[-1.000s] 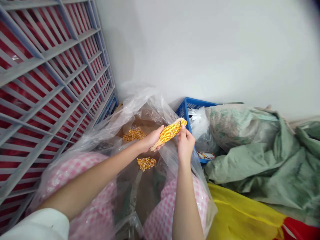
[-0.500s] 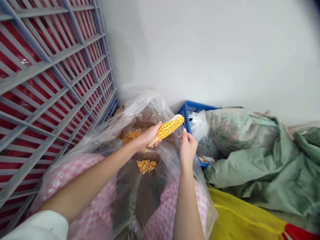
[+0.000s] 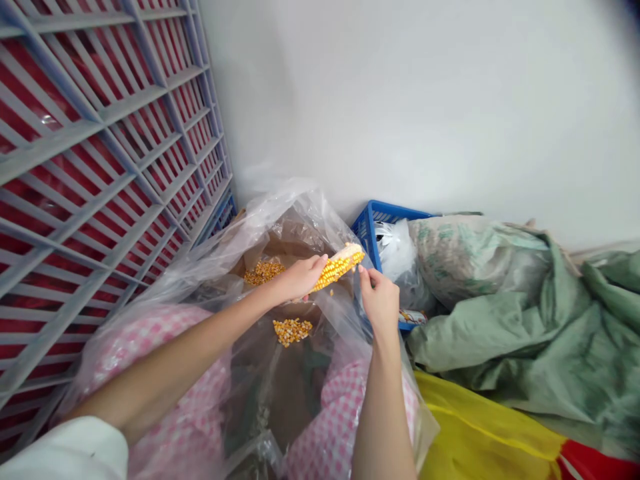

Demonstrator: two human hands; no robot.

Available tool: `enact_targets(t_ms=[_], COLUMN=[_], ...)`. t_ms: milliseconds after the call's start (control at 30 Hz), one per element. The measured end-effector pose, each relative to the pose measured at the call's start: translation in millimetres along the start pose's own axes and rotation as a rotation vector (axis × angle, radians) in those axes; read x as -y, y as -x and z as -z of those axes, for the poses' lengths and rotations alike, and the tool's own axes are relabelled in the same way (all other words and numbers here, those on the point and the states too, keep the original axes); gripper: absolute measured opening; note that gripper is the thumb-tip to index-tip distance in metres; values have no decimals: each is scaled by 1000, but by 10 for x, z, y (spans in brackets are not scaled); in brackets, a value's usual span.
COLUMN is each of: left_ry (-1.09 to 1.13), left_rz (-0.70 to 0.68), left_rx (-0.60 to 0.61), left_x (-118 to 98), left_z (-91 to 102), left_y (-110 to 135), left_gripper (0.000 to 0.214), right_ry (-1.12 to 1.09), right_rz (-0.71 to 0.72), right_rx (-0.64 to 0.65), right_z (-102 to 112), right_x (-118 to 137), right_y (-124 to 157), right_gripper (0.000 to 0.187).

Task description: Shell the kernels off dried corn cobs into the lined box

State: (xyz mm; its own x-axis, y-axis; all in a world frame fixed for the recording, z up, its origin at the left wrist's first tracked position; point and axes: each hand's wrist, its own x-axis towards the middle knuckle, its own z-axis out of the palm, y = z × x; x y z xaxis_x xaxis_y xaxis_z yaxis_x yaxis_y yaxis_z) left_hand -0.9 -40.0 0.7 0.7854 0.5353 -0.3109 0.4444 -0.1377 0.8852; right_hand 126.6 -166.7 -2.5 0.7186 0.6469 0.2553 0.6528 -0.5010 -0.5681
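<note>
My left hand point(image 3: 303, 277) is wrapped round a corn cob point(image 3: 337, 267) and holds it slanting up to the right over an open clear plastic bag point(image 3: 295, 193). Yellow kernels cover much of its side, while a strip along the top is bare and pale. Just below the far end of the cob is my right hand point(image 3: 381, 299), closed, thumb and fingertips close to the kernels. I cannot make out whether anything is between those fingers. A loose kernel point(image 3: 331, 292) shows in the air under the cob. Shelled kernels point(image 3: 293, 331) lie in the bag, with another heap point(image 3: 264, 271) farther back.
A grey plastic lattice point(image 3: 165, 143) with red material behind it rises at the left. Right of the bag stands a blue crate point(image 3: 369, 233) holding plastic bags. Green sheeting point(image 3: 505, 340) and yellow fabric point(image 3: 480, 433) lie at the right, below a white wall point(image 3: 410, 100).
The cob has turned in my left hand, so more of its bare strip faces up. My right hand has moved slightly down and right. A loose kernel now shows below the cob.
</note>
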Motion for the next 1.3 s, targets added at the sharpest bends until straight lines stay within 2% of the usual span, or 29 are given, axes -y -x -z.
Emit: enact_targets(t_ms=[167,367,433,600,833,1000,1067,1167,1300], left_ry=[139,531,557,391,166,-223,-271,-100,317], left_rz=[141,342,352,212,106,-140,-186,-83,153], left_rx=[51,317,296,92,-3,-136,-144,-78,124], left_x=[-55,-89,-56,13,-52,-41,-39,-61,-94], left_z=[-54,-164,-195,-144,-61,-12,-24,-93,-196], left_y=[50,54,31,-52,-57,-31,-14,16,19], left_gripper=[48,55,55,47,44,38,36,35,47], right_ry=[-96,-238,-244,-294,-207,-121,-81,-90,-287], right_rz=[10,-77,-106,-143,-156,-163,-167,-144,-103], right_rx=[51,-133,-146,-115,-28,69,76,35,-77], right_z=[-14,-77,-76,-31,13,16,3,-29,-63], right_x=[-54,89,123,120,87,59,59,94,172], right_y=[-5,15,17,4,-3,8,19,32,15], right_gripper=[44,43,43,45,46,44,42,41,43])
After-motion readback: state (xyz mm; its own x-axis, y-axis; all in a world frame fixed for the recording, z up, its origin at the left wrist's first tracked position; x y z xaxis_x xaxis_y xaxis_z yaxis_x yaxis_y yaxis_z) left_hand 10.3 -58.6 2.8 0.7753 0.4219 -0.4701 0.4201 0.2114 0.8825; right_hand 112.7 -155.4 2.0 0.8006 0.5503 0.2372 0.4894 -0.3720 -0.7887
